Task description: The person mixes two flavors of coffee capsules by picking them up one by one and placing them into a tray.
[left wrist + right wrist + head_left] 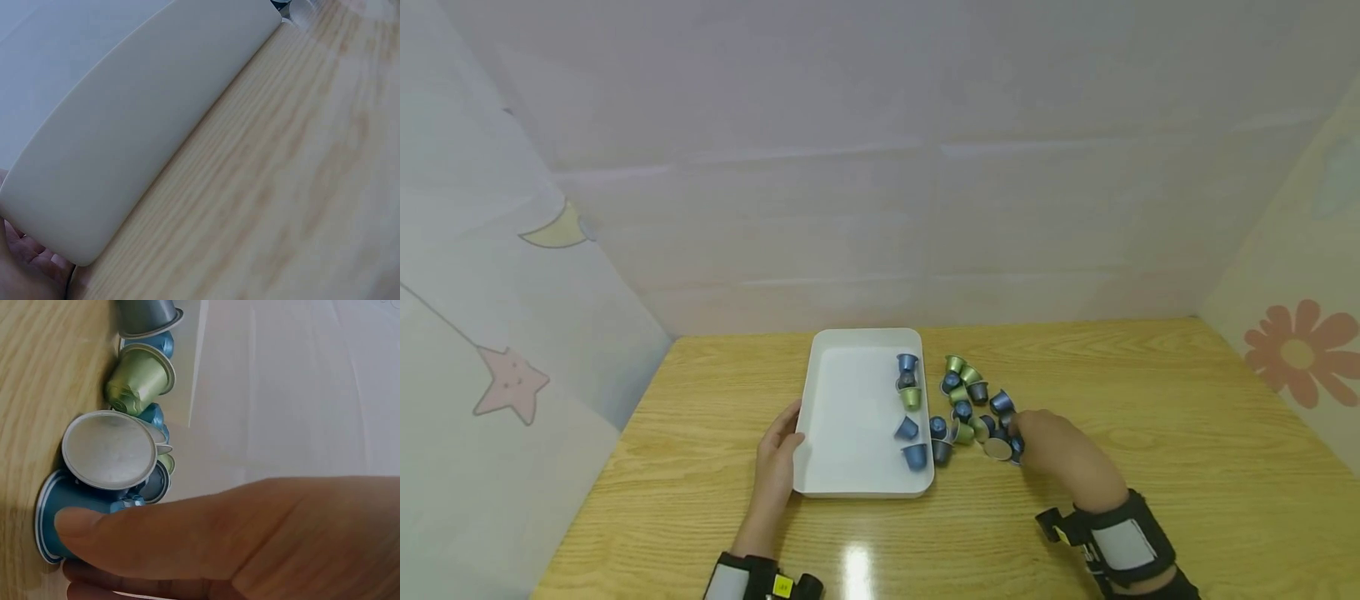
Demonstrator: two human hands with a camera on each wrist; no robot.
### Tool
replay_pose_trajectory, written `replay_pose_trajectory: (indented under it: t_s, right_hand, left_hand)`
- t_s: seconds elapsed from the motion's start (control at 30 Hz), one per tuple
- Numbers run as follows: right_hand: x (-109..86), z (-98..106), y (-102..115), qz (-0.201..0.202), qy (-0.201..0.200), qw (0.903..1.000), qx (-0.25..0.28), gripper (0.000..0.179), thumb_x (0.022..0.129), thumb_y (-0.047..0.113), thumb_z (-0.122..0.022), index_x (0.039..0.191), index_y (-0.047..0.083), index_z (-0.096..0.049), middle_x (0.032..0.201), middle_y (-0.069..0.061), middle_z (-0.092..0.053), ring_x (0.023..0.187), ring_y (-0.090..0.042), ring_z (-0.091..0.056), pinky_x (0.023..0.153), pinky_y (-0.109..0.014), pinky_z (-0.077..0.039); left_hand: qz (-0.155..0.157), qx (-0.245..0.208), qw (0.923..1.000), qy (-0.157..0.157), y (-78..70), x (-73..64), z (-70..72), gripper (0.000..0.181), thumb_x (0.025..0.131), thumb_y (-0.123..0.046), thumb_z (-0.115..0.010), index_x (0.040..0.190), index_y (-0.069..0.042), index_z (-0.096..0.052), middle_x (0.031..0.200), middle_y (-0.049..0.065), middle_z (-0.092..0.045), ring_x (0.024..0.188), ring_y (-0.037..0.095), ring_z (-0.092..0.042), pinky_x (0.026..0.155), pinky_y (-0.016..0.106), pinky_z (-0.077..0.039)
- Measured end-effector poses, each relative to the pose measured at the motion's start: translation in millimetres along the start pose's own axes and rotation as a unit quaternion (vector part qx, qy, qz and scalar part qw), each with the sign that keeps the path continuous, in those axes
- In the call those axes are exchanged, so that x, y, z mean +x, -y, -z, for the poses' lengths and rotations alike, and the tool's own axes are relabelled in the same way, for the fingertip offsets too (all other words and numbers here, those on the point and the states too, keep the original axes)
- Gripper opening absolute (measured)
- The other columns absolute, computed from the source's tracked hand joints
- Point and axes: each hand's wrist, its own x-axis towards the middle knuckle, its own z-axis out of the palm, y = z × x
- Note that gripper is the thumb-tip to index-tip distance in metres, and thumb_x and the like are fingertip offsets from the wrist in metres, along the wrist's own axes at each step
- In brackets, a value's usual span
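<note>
A white tray lies on the table, with several coffee capsules along its right side, mostly blue plus a green capsule. My left hand grips the tray's left edge, thumb on the rim and fingers against the outer wall. To the right of the tray is a loose heap of blue, green and dark grey capsules. At the heap's right edge, my right hand pinches a blue coffee capsule, its thumb across the side and the other fingers mostly hidden. Beside that capsule, a capsule with a silvery lid faces the wrist camera.
The wooden table meets a white back wall. Side walls carry a pink star and a red flower. Both wrists wear black camera straps.
</note>
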Motion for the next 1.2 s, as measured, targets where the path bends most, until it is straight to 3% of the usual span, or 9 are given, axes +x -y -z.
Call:
replay_pose_trajectory:
  t_s: [0.17, 0.37, 0.63, 0.93, 1.2]
  right_hand:
    - [-0.7, 0, 3, -0.014, 0.002, 0.9998, -0.013, 0.014, 0.074, -0.006, -0.069, 0.086, -0.001, -0.064, 0.078, -0.005, -0.061, 0.068, -0.018, -0.05, 0.061, -0.034, -0.045]
    - [-2.6, 1, 4, -0.022, 0.005, 0.9993, -0.028, 0.02, 0.076, -0.012, -0.06, 0.093, -0.004, -0.065, 0.085, -0.01, -0.063, 0.07, -0.018, -0.051, 0.061, -0.034, -0.045]
    - [-7.2, 8, 3, -0.024, 0.007, 0.9996, -0.016, 0.02, 0.077, -0.011, -0.061, 0.096, -0.006, -0.065, 0.094, -0.016, -0.064, 0.075, -0.022, -0.054, 0.065, -0.037, -0.046]
    - [-17.6, 22, 4, -0.044, 0.008, 0.9987, -0.026, 0.021, 0.081, 0.0, -0.062, 0.102, -0.004, -0.063, 0.095, -0.013, -0.064, 0.074, -0.021, -0.052, 0.063, -0.038, -0.045]
    - [-24.1, 25, 21, -0.013, -0.009, 0.9996, -0.023, 0.029, 0.081, 0.006, -0.067, 0.108, -0.004, -0.062, 0.093, -0.01, -0.066, 0.072, -0.017, -0.056, 0.06, -0.034, -0.046]
  left_hand:
    - [-0.001, 0.0, 1.0, 0.003, -0.3, 0.3, -0.9, 0.046, 0.092, 0.004, -0.038, 0.138, 0.0, -0.04, 0.143, 0.016, -0.037, 0.131, 0.028, -0.034, 0.092, 0.018, -0.036]
    - [0.004, 0.004, 1.0, 0.001, -0.6, 1.8, -1.0, 0.046, 0.092, 0.003, -0.038, 0.138, -0.001, -0.04, 0.141, 0.017, -0.039, 0.128, 0.027, -0.037, 0.089, 0.017, -0.037]
    - [0.004, 0.001, 1.0, -0.003, -0.3, 2.3, -1.0, 0.046, 0.092, 0.003, -0.038, 0.137, -0.001, -0.042, 0.14, 0.016, -0.041, 0.126, 0.027, -0.04, 0.085, 0.015, -0.038]
    - [0.012, 0.004, 0.9999, -0.004, 0.4, 2.0, -0.5, 0.046, 0.092, 0.002, -0.039, 0.137, -0.004, -0.042, 0.141, 0.013, -0.041, 0.127, 0.023, -0.038, 0.087, 0.015, -0.037]
    - [0.008, 0.002, 0.9999, -0.006, 0.1, 1.1, -0.7, 0.046, 0.092, 0.003, -0.039, 0.138, -0.002, -0.041, 0.141, 0.015, -0.04, 0.128, 0.026, -0.038, 0.087, 0.015, -0.037]
